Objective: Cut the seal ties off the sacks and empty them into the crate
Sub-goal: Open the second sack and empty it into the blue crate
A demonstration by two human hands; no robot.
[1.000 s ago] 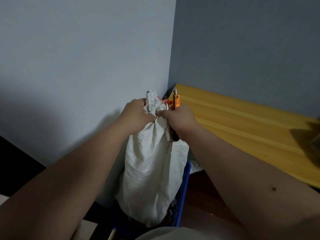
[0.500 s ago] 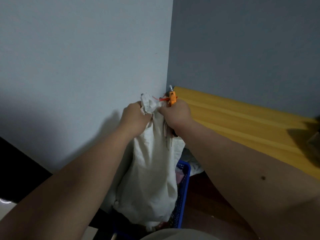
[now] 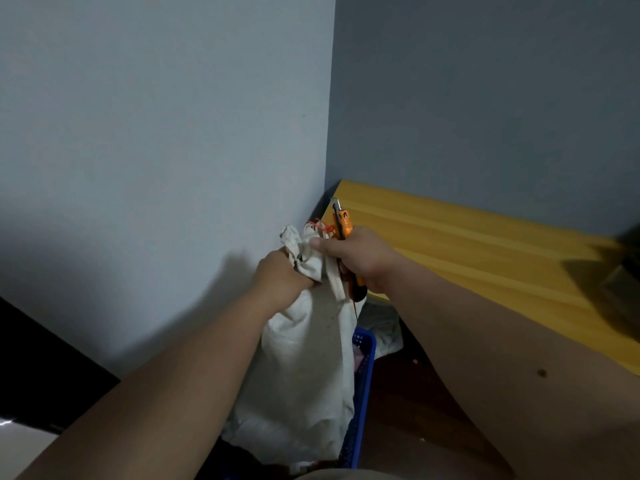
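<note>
- sack [image 3: 298,375] hangs right in the middle, its bottom down in the crate [image 3: 362,393], against the crate's right wall
- left hand [image 3: 280,278] is on the sack's neck from the left, right hand [image 3: 356,258] just beside it on the right, slightly higher
- tie [image 3: 320,227] sits at the top of the bunched neck, above both hands
- knife [image 3: 343,221] is in the right hand, tip sticking up, just right of the tie
- table [image 3: 485,258] is off to the right, behind the right arm
- walls meet in a corner behind the sack, table pushed into it
</note>
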